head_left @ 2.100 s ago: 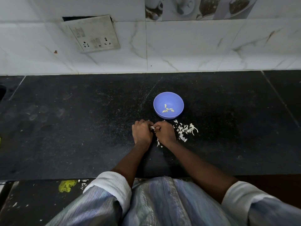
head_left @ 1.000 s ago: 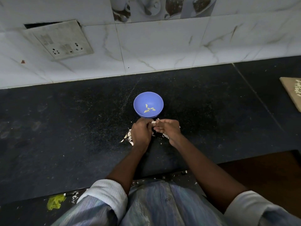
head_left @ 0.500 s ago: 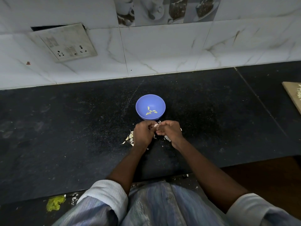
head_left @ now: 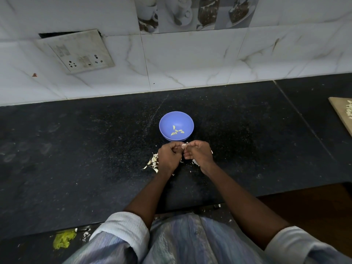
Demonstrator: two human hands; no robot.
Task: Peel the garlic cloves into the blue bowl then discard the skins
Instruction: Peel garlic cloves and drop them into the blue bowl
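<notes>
Mid-peel, near the blue bowl [head_left: 176, 126].
My left hand [head_left: 168, 158] and right hand [head_left: 200, 154] both pinch one garlic clove [head_left: 184, 145]; next: strip skin, drop it in.

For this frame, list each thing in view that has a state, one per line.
blue bowl: upright on the counter, a few peeled cloves inside
garlic clove: pinched between both hands, skin partly on
left hand: fingers curled, pinching the clove
right hand: fingers curled, pinching the clove
skins: loose on the counter beside the hands, not discarded
wall socket: plate hanging crooked, nothing plugged in
</notes>
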